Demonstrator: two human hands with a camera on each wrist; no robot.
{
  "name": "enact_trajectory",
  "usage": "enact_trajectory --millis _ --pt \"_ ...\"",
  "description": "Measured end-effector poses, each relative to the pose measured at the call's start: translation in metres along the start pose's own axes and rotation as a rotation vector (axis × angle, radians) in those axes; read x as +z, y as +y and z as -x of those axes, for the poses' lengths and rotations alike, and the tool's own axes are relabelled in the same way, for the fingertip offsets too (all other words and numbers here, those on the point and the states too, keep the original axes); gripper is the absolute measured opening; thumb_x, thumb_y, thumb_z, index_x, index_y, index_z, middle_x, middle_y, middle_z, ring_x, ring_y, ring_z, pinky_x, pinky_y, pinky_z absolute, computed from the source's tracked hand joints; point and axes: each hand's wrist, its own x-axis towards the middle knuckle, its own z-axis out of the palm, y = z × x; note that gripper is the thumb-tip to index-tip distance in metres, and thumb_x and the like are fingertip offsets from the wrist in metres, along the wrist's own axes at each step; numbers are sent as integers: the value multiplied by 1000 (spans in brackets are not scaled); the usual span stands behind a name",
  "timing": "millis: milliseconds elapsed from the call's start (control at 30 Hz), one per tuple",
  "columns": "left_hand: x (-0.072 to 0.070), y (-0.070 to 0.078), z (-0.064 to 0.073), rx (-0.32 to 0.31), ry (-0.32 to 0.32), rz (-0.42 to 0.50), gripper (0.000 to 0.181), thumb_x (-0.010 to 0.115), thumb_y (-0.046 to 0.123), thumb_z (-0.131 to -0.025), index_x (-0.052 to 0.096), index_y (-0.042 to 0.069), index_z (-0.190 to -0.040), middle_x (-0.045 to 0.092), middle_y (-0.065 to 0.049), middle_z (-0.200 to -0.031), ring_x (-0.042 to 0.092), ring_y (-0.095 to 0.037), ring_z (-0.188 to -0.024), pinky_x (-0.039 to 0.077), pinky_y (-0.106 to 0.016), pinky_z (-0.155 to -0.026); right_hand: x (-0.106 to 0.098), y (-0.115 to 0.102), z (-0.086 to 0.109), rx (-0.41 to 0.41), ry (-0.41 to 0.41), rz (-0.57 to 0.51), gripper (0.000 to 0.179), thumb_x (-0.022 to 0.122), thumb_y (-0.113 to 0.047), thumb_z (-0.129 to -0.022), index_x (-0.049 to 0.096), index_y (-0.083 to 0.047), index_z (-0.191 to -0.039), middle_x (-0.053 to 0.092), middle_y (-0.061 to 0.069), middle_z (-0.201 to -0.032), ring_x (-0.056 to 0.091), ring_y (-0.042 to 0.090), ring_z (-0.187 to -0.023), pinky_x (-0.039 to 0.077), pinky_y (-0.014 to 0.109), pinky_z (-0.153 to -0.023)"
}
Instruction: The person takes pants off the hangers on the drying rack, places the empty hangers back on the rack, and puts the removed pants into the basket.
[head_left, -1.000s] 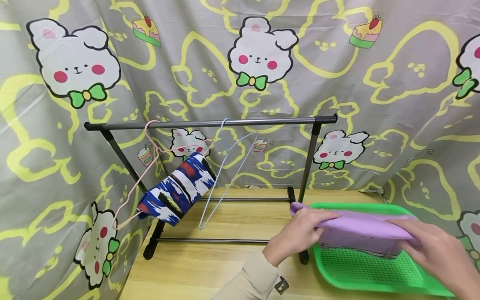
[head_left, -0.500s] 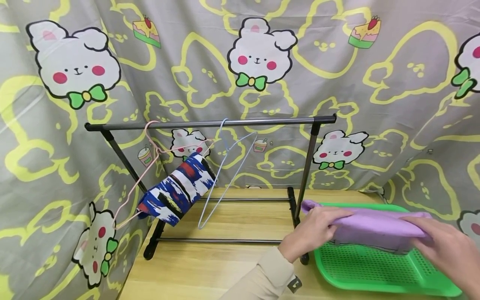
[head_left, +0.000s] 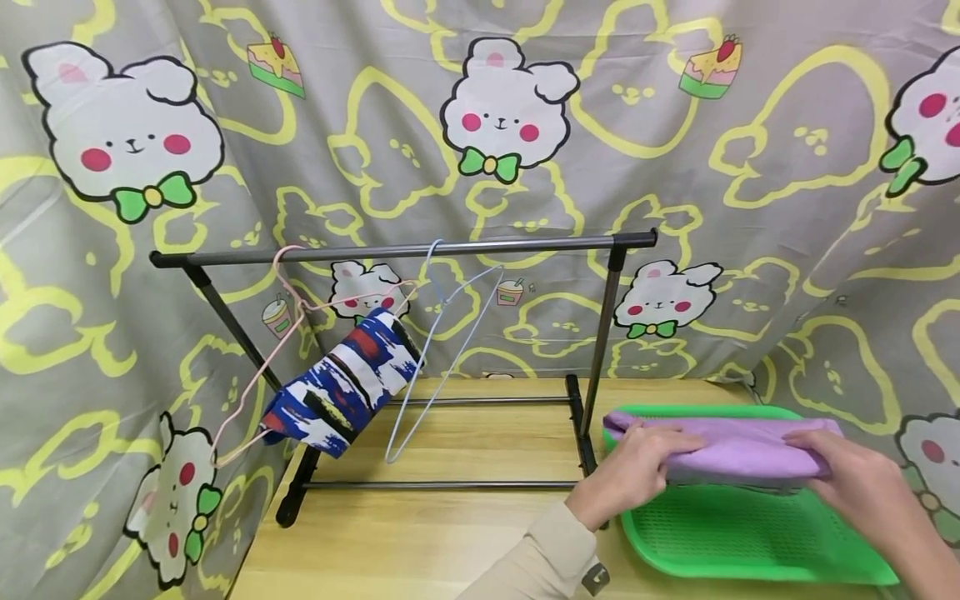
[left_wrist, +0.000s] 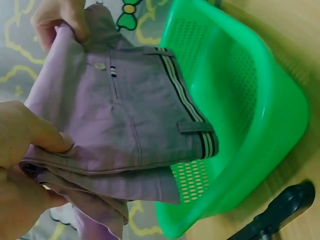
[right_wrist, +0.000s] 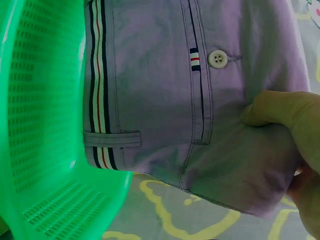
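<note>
A folded pair of purple trousers is held up over a green basket. My left hand grips one end of the fold, thumb on the near side in the left wrist view. At the other end, my right hand pinches the cloth between thumb and fingers. The waistband, striped inside, hangs toward the basket. A button and pocket slit show in the right wrist view. Left of the hands, a blue hanger with nothing on it hangs from a dark rack.
A pink hanger on the rack carries a folded blue, white and red patterned cloth. The rack's right foot stands close to the basket. A wooden table lies below, and patterned curtains enclose the back and sides.
Both hands have moved a little right with the trousers, still holding them. The hanging lower part of the trousers shows less in the head view. The head view has shifted slightly.
</note>
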Motion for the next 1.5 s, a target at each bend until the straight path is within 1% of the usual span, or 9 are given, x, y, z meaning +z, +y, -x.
enact_trajectory --millis 100,267,467,600,700,833,1100,1433,1500 --pt "8 -5 1 -4 15 13 75 69 -17 -79 62 23 -142 61 8 -141 53 -6 -133 39 -21 -108 9 4 -3 -16 -1 -15 53 84 4 -48 71 -10 -98 74 15 -97 70 44 -79 52 50 -66" --pt "20 -10 3 -64 31 28 79 71 -16 -77 60 25 -144 59 5 -144 53 -8 -133 39 -31 -111 23 7 -4 -12 32 -17 55 80 8 -45 72 -11 -96 74 12 -96 69 41 -80 49 40 -69" --pt "33 -17 7 -66 89 16 80 69 -18 -74 62 23 -142 63 0 -139 60 -13 -126 43 -24 -106 41 8 0 -11 69 -29 56 74 12 -45 72 -10 -96 73 9 -98 66 36 -85 47 32 -74" --pt "40 -22 9 -60 101 -11 78 70 -18 -72 65 22 -139 65 -2 -136 66 -13 -116 46 -20 -101 52 8 6 -17 85 -54 57 76 13 -45 72 -9 -97 73 8 -99 65 36 -85 39 10 -87" --pt "46 -23 10 -66 93 -24 75 71 -17 -73 66 21 -138 66 -2 -135 72 -9 -97 49 -20 -98 59 10 10 -28 86 -59 58 79 15 -45 72 -6 -98 74 10 -98 67 38 -83 49 18 -87" --pt "53 -21 11 -89 76 -20 75 71 -17 -73 67 22 -136 67 -2 -133 73 -8 -90 51 -21 -94 67 12 18 -51 89 -46 59 77 15 -42 71 -4 -97 73 13 -96 68 38 -80 51 50 -66" --pt "67 -11 10 -116 33 -10 76 72 -16 -72 66 23 -136 67 0 -133 70 -9 -107 47 -5 -78 74 21 29 -41 76 -23 56 76 16 -40 71 -2 -93 72 13 -89 68 39 -75 51 50 -68" --pt "81 -5 19 -130 -101 -34 76 80 -6 -75 63 29 -140 67 12 -131 64 -4 -116 51 -15 -89 77 21 46 9 -126 -16 55 75 19 -40 73 -3 -90 72 11 -85 68 39 -73 56 55 -66" --pt "84 -2 21 -134 -135 -34 76 81 -4 -76 62 31 -141 67 13 -130 64 -2 -112 50 -12 -84 77 22 50 28 -169 -15 55 76 21 -39 73 -5 -88 71 9 -83 67 37 -72 57 53 -65"
